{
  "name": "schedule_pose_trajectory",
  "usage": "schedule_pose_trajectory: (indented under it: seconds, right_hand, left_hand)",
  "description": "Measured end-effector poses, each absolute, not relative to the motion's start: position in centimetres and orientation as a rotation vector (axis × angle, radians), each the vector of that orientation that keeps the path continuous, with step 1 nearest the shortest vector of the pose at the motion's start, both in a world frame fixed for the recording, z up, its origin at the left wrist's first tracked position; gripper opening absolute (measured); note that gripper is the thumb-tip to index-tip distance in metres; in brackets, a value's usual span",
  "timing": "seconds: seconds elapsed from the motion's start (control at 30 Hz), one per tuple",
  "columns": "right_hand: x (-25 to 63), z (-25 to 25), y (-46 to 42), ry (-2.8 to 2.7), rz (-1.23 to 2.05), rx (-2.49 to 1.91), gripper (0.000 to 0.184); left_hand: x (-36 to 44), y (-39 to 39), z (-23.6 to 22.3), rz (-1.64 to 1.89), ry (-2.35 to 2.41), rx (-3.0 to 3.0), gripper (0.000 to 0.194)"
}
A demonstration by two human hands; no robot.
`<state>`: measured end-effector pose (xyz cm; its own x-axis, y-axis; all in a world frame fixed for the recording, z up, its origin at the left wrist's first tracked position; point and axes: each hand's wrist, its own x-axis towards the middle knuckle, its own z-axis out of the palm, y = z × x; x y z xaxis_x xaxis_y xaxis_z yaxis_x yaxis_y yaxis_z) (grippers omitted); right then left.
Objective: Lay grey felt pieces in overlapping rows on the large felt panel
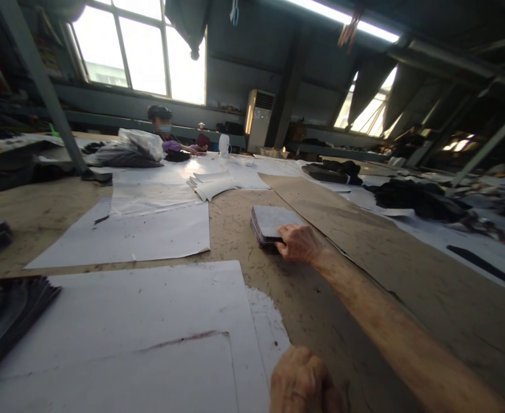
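- Past mid-table, a little right of centre, a stack (271, 225) of thin grey cut pieces lies flat on the bare table (235, 229), touching the near-left edge of a long brown sheet (364, 229).
- Right hand (299, 244), arm stretched far forward, rests on the stack's near right corner; fingers curl over the edge, so it looks like a grasp on the stack, though how firm it is I cannot tell.
- Left hand (304, 381) sits at the near edge, closed in a loose fist, holding nothing visible, just right of a big white paper (119, 332).
- Step in hand, as I judge it: taking hold of the stack at full reach. A next move would call for a sure pinch on all layers so none slide off.
- Left of the stack lies another white sheet (149, 235); dark fabric piles (7, 310) sit at the near left.
- Far off, a person (164, 129) works at the table's far end, near white cut pieces (213, 184).
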<state>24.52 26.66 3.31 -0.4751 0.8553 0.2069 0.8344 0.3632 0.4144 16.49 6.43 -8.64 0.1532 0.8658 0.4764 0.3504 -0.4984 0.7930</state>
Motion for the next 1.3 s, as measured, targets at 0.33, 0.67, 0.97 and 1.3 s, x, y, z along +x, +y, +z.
schedule_pose_trajectory:
  seconds: [0.33,0.67,0.97,1.3]
  right_hand:
    - [24.0,3.5,27.0,2.435,0.751,1.598,0.031]
    - [23.6,3.5,26.8,2.392,0.761,1.631,0.03]
    - [23.2,3.1,27.1,2.403,0.726,1.609,0.03]
    - [22.9,3.5,27.2,2.399,0.74,1.813,0.03]
  left_hand:
    - [16.7,6.8,-8.6,1.292,1.176,1.931,0.017]
    - [17.3,6.7,-6.9,1.183,1.337,1.878,0.012]
    - [17.7,6.4,-6.9,1.191,1.399,1.86,0.011]
    - [17.2,7.2,-8.6,1.383,1.209,1.92,0.013]
